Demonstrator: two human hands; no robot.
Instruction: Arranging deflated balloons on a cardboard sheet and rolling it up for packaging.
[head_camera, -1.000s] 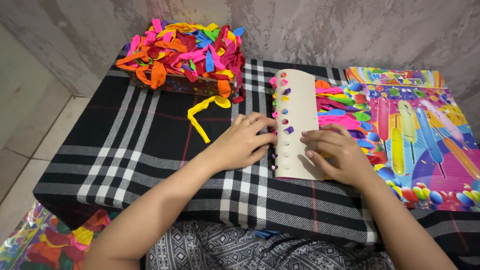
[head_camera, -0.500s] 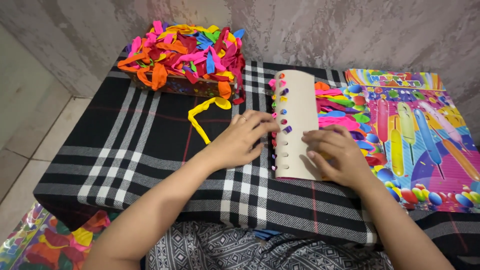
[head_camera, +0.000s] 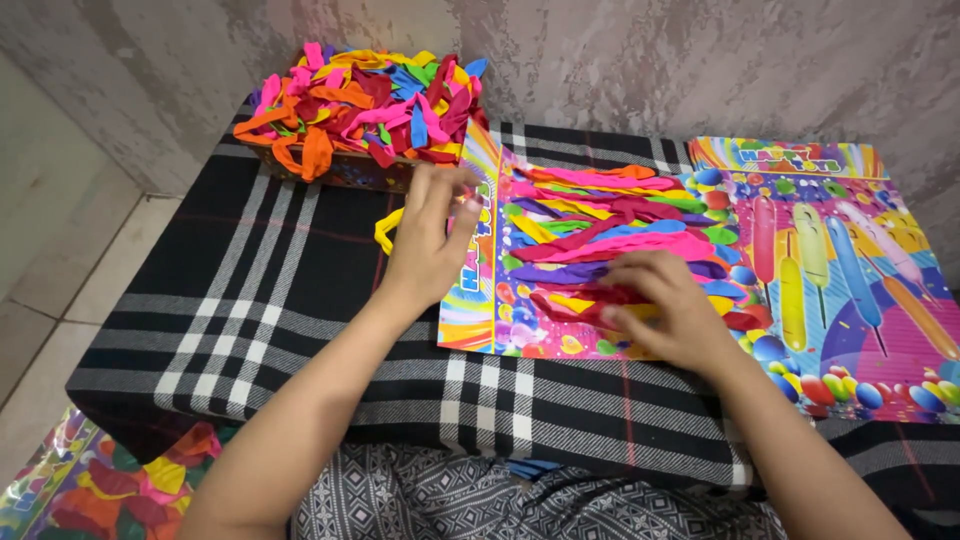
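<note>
I saw one balloon card (head_camera: 600, 270) lying face up on the checked cloth (head_camera: 250, 290), long balloons strung across it. My right hand (head_camera: 665, 310) pressed flat on them, fingers spread. My left hand (head_camera: 430, 240) rested open at the card's left edge. One box of loose balloons (head_camera: 360, 110) stood behind, a second card (head_camera: 850, 270) at right.

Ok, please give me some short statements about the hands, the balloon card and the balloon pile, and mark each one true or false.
1. The right hand rests on the long balloons on the balloon card. True.
2. The left hand holds scissors. False: it is open, at the card's left edge.
3. A pile of loose balloons sits at the table's far left. True.
4. The tablecloth is plain white. False: it is black with white checks.
</note>
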